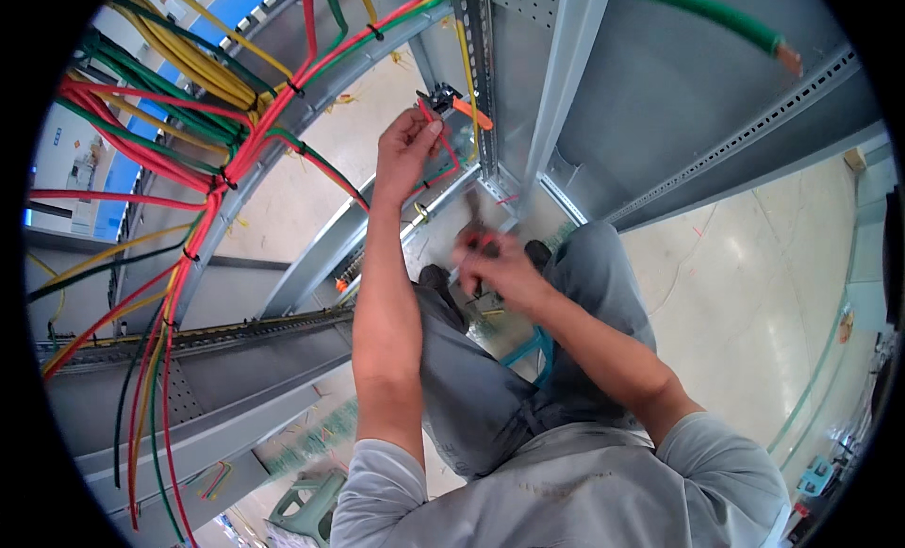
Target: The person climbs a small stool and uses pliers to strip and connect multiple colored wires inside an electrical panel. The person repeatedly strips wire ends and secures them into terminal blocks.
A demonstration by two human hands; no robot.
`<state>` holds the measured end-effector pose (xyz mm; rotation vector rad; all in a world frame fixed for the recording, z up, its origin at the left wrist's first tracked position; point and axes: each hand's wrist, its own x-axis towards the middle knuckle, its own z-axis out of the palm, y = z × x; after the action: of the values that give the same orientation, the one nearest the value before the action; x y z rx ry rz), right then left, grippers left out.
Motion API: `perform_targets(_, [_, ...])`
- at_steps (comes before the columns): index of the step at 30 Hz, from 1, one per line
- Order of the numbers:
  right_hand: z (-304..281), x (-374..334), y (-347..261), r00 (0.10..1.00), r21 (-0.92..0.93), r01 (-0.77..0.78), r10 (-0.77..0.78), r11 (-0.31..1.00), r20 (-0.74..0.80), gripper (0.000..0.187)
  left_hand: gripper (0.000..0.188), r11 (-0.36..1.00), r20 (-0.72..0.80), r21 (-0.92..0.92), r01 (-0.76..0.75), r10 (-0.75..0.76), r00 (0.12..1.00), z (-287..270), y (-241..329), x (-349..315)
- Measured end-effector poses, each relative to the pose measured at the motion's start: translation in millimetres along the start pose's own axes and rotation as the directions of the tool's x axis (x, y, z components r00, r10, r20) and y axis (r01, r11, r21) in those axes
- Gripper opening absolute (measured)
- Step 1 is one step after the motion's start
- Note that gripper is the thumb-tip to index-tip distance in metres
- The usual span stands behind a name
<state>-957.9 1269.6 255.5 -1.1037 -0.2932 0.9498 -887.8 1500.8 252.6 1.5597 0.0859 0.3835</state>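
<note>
My left hand [407, 154] is raised inside a grey metal cabinet frame, with its fingers pinched on a thin red wire [452, 150]. Just beyond the fingertips is a small black component [436, 99] with an orange lever-like piece [472, 114] beside it. Lower and to the right, over my knees, my right hand [501, 273] is closed round a pliers-like hand tool [484, 244] with red on its handles. Motion blurs this tool, and its jaws cannot be made out clearly.
Bundled red, green and yellow wires [215, 185] arch along the left of the frame. A thick green cable [698, 6] with a bare copper end crosses the top. A slotted rail [735, 138] runs at right. A blue-green stool [539, 350] shows between my legs; another stool [316, 506] stands at lower left.
</note>
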Motion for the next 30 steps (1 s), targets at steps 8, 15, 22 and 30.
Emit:
perform_targets(8, [-6, 64, -73, 0.813, -0.295, 0.453, -0.526, 0.841, -0.251, 0.024, 0.034, 1.0, 0.106, -0.007, 0.009, -0.009, 0.994, 6, 7, -22])
perform_targets(15, [-6, 80, -98, 0.822, -0.288, 0.453, -0.521, 0.843, -0.23, 0.017, 0.029, 0.999, 0.167, -0.034, 0.037, -0.031, 0.985, 21, 14, -32])
perform_targets(22, [-27, 45, -87, 0.924, -0.38, 0.279, -0.354, 0.882, -0.142, 0.036, 0.028, 0.992, 0.078, 0.071, -0.107, 0.102, 0.992, 27, -1, -32])
perform_targets(30, [-18, -12, -92, 0.92, 0.078, -0.197, 0.157, 0.977, 0.358, 0.051, 0.026, 0.973, 0.016, 0.186, -0.137, 0.137, 0.99, 48, 25, -47])
